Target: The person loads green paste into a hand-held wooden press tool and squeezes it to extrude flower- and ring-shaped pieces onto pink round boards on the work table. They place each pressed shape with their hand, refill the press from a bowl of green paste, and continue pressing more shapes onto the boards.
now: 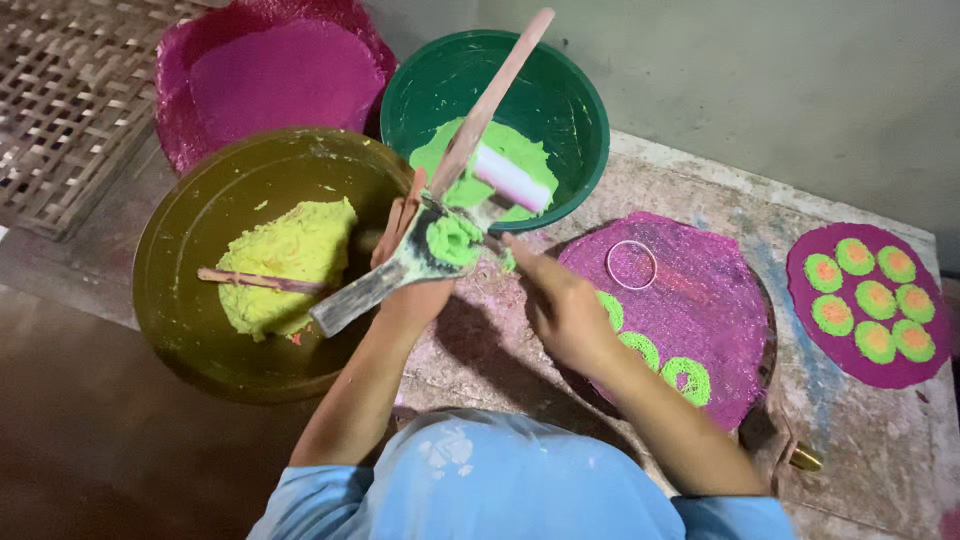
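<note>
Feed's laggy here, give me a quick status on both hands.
Left hand holds spatula loaded with green paste. Right hand pressing paste. Pink disc beside, unobstructed.

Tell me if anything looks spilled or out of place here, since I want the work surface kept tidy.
A few small things. Green paste is smeared up the inner wall of the green bowl, and specks of it lie on the table near the left hand. A loose ring lies on the pink disc. Nothing looks broken or tipped over.

A plain grey wall [800, 80] stands behind a stained stone slab [870, 440].
</note>
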